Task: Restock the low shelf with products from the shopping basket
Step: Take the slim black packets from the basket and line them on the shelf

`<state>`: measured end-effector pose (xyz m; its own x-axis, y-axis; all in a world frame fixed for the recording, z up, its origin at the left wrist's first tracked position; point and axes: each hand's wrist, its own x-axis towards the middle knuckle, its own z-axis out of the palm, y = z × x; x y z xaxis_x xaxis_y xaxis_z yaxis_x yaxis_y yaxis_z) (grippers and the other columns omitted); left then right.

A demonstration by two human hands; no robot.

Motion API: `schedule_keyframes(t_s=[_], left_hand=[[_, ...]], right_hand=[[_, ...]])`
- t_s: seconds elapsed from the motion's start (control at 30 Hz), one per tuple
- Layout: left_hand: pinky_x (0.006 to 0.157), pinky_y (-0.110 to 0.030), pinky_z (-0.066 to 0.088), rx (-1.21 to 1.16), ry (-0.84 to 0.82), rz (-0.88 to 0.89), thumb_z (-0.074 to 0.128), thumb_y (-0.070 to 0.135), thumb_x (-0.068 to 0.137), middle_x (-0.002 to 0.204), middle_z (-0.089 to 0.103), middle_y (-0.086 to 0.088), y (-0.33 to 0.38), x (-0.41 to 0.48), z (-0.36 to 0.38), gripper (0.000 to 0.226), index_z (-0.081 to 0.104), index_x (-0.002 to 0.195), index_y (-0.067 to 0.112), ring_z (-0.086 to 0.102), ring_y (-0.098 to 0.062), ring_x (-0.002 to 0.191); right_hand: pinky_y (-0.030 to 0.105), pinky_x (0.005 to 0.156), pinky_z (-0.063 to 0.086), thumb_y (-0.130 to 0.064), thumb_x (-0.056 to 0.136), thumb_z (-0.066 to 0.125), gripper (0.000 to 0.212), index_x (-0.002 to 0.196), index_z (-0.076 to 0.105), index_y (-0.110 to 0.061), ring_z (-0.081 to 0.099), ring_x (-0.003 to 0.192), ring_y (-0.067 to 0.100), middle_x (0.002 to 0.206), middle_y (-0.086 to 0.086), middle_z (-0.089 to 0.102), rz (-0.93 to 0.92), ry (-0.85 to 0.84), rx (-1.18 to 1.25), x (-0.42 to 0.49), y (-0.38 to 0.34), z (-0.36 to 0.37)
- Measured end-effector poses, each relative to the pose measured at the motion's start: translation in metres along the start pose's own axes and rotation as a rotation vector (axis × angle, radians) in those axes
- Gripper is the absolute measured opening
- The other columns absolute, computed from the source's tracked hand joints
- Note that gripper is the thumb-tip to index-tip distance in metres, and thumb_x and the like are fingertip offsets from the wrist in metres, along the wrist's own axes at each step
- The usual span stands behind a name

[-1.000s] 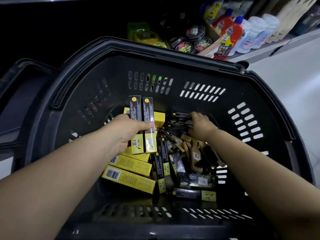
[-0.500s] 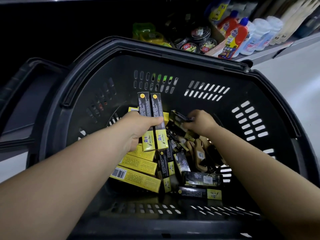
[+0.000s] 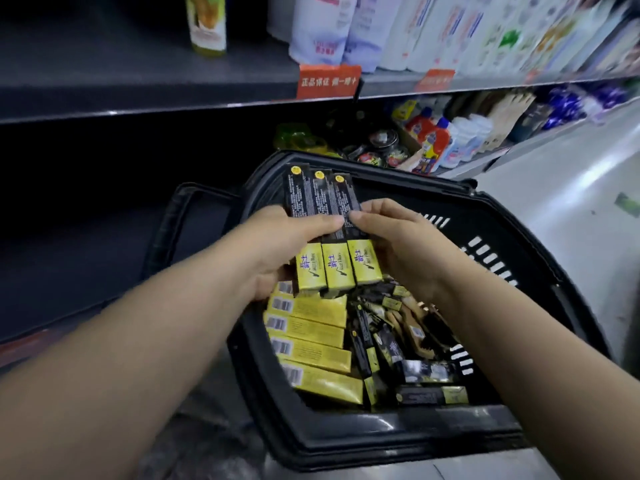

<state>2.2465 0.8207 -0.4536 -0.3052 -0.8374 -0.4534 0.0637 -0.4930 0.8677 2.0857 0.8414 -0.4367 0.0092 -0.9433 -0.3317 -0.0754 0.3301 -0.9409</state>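
Three black-and-yellow boxes (image 3: pixel 325 230) stand side by side, upright, above the black shopping basket (image 3: pixel 346 441). My left hand (image 3: pixel 277 244) grips them from the left with its thumb across their fronts. My right hand (image 3: pixel 388 233) holds the rightmost box, thumb on its front. Inside the basket lie several more yellow boxes (image 3: pixel 311 351) stacked at the left and black-and-yellow boxes (image 3: pixel 429 372) jumbled at the right with some brushes. The low shelf (image 3: pixel 86 265) at the left is dark and looks bare.
Further along the low shelf sit round tins (image 3: pixel 381 147) and red and white bottles (image 3: pixel 436 140). The shelf above carries white pouches (image 3: pixel 346 26), a bottle (image 3: pixel 206 22) and red price tags (image 3: pixel 327 81). Pale floor (image 3: pixel 571 209) lies at the right.
My right hand lifted a third box out of the basket and brought it against the two in my left hand. Both hands rose above the basket, and the view tilted up toward the shelves.
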Motion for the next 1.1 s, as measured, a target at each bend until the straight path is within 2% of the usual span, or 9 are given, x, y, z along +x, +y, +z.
schedule_keyframes(t_s=[0.1, 0.2, 0.3, 0.47, 0.57, 0.67, 0.77, 0.9, 1.1], left_hand=[[0.060, -0.040, 0.060, 0.013, -0.081, 0.037, 0.072, 0.018, 0.078, 0.082, 0.074, -0.013, 0.013, -0.028, -0.049, 0.027, 0.065, 0.103, 0.009, 0.073, -0.026, 0.073], [0.063, -0.037, 0.059, 0.025, -0.135, 0.064, 0.070, 0.019, 0.078, 0.086, 0.075, -0.012, 0.016, -0.054, -0.097, 0.023, 0.067, 0.100, 0.012, 0.073, -0.025, 0.077], [0.077, -0.042, 0.057, 0.050, -0.155, 0.105, 0.071, 0.025, 0.069, 0.096, 0.074, -0.011, 0.012, -0.078, -0.145, 0.039, 0.067, 0.106, 0.015, 0.071, -0.026, 0.088], [0.062, -0.036, 0.059, 0.019, -0.098, 0.053, 0.074, 0.028, 0.062, 0.099, 0.073, -0.011, -0.019, -0.117, -0.243, 0.049, 0.066, 0.109, 0.018, 0.071, -0.028, 0.087], [0.063, -0.036, 0.056, -0.003, 0.107, 0.021, 0.077, 0.031, 0.057, 0.094, 0.074, -0.011, -0.054, -0.140, -0.303, 0.054, 0.066, 0.108, 0.017, 0.071, -0.029, 0.083], [0.078, -0.038, 0.054, 0.015, 0.380, 0.040, 0.075, 0.023, 0.072, 0.087, 0.075, -0.004, -0.086, -0.161, -0.359, 0.034, 0.065, 0.104, 0.016, 0.070, -0.022, 0.081], [0.087, -0.041, 0.052, -0.027, 0.564, 0.020, 0.074, 0.023, 0.076, 0.091, 0.073, -0.006, -0.112, -0.185, -0.407, 0.030, 0.063, 0.103, 0.020, 0.068, -0.024, 0.086], [0.073, -0.037, 0.054, -0.182, 0.632, -0.010, 0.075, 0.031, 0.059, 0.089, 0.075, -0.006, -0.146, -0.223, -0.447, 0.049, 0.064, 0.106, 0.022, 0.071, -0.027, 0.082], [0.092, -0.047, 0.049, -0.224, 0.695, -0.040, 0.077, 0.035, 0.055, 0.094, 0.075, -0.001, -0.180, -0.231, -0.464, 0.051, 0.061, 0.104, 0.027, 0.069, -0.025, 0.092]], right_hand=[[0.043, 0.075, 0.055, -0.018, 0.072, 0.068, 0.060, 0.128, 0.047, -0.017, 0.064, 0.087, 0.028, 0.103, 0.011, 0.067, 0.015, -0.135, 0.085, -0.005, -0.015, 0.044], [0.040, 0.071, 0.056, -0.017, 0.067, 0.066, 0.082, 0.142, 0.034, -0.023, 0.063, 0.093, 0.028, 0.113, 0.010, 0.065, 0.042, -0.294, 0.062, -0.008, -0.027, 0.092], [0.038, 0.071, 0.056, -0.014, 0.070, 0.071, 0.069, 0.133, 0.045, -0.023, 0.065, 0.091, 0.026, 0.108, 0.007, 0.067, 0.022, -0.399, -0.027, -0.005, -0.034, 0.137], [0.035, 0.064, 0.058, -0.022, 0.059, 0.079, 0.064, 0.115, 0.046, -0.018, 0.071, 0.085, 0.020, 0.097, -0.001, 0.070, -0.018, -0.484, -0.251, 0.006, -0.032, 0.225], [0.033, 0.064, 0.059, -0.026, 0.067, 0.081, 0.049, 0.106, 0.052, -0.026, 0.071, 0.079, 0.017, 0.094, 0.001, 0.067, -0.076, -0.474, -0.370, 0.021, -0.017, 0.279], [0.019, 0.048, 0.047, -0.047, 0.069, 0.073, 0.027, 0.084, 0.063, -0.027, 0.060, 0.057, 0.006, 0.076, -0.004, 0.062, -0.178, -0.403, -0.517, 0.036, 0.002, 0.331], [0.018, 0.040, 0.037, -0.062, 0.066, 0.066, 0.046, 0.061, 0.051, -0.019, 0.046, 0.042, 0.006, 0.054, -0.002, 0.050, -0.155, -0.293, -0.533, 0.056, 0.028, 0.374], [0.015, 0.049, 0.048, -0.053, 0.071, 0.068, 0.037, 0.063, 0.065, -0.018, 0.059, 0.049, 0.005, 0.055, -0.005, 0.062, -0.140, -0.309, -0.371, 0.075, 0.061, 0.424], [0.010, 0.065, 0.043, -0.039, 0.089, 0.058, 0.029, 0.109, 0.059, -0.019, 0.061, 0.085, 0.001, 0.086, -0.012, 0.068, -0.263, -0.346, -0.417, 0.094, 0.103, 0.497]])
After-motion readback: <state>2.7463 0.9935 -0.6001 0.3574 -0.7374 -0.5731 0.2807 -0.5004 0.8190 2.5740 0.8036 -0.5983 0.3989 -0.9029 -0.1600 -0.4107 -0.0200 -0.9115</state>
